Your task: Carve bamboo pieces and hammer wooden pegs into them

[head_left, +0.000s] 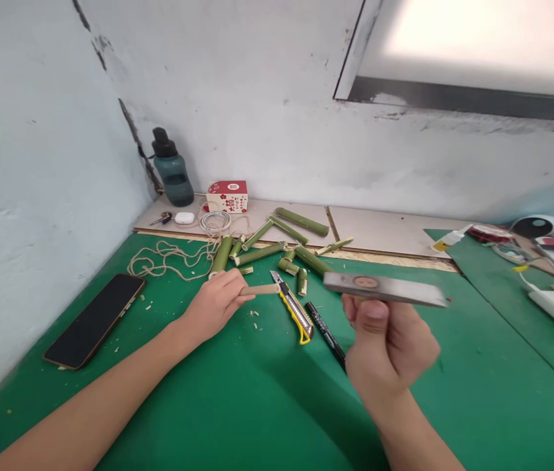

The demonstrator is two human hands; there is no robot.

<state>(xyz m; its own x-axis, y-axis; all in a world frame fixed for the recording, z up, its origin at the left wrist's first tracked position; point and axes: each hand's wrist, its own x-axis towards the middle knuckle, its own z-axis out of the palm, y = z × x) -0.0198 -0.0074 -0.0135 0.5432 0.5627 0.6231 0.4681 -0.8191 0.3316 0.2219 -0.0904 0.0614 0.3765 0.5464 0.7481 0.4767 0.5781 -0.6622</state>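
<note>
My left hand [218, 302] is closed on a short pale peeled bamboo stick [263, 289], holding it flat just above the green mat [237, 399]. My right hand [388, 347] is raised over the mat and grips a flat grey metal blade [384, 289] that lies crosswise and is blurred by motion. Between the hands lie a yellow utility knife [296, 311] with its blade out and a black marker pen [326, 332]. Several green bamboo pieces [267, 252] are scattered just beyond the left hand.
A black phone [94, 319] lies at the left of the mat, with coiled twine [169, 258] behind it. A dark water bottle [173, 169], a red-and-white box [227, 196], white earbud case [184, 218] and wire coil stand by the wall. Cluttered items [546, 248] fill the right edge.
</note>
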